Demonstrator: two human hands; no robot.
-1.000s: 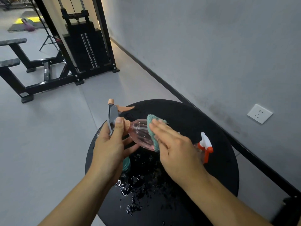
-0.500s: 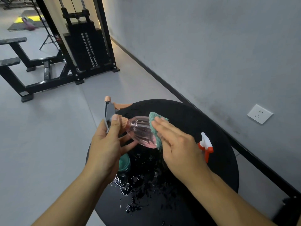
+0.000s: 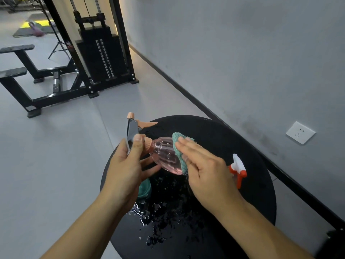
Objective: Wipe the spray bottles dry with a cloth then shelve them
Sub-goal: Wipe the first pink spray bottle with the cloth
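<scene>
- Pink bottle (image 3: 165,156) is held up over the tabletop (image 3: 214,131), lying roughly sideways with the sprayer end pointing away to the left.
- Left hand (image 3: 128,165) has the grip: thumb and fingers curled round the neck, right by the peach collar and the grey sprayer head (image 3: 131,132). Good place to hold it, since that's the narrowest and stiffest part.
- Right hand (image 3: 203,165) is flat, fingers straight, pressing the cloth (image 3: 178,146) onto the bottle's belly. So it's pushing rather than clamping.
- The body is clear pink plastic, rounded with ribs running along it. Looks light and probably empty, though I can't tell for sure. Thin plastic like that likely flexes if squeezed, and when wet it'll be slippery, so the neck hold makes sense.
- The cloth is teal and nubby like terry or microfibre, soft and floppy, so it wraps the curve fine.
- The tabletop is round, matte black, with water beads and puddles near the front (image 3: 158,217). Don't set the dried bottle back down in that.
- A second sprayer head, white and red (image 3: 238,168), pokes up just past the right hand; its bottle is hidden.
- Something teal (image 3: 144,188) sits under the left hand, can't tell what.
- No shelf in view.
</scene>
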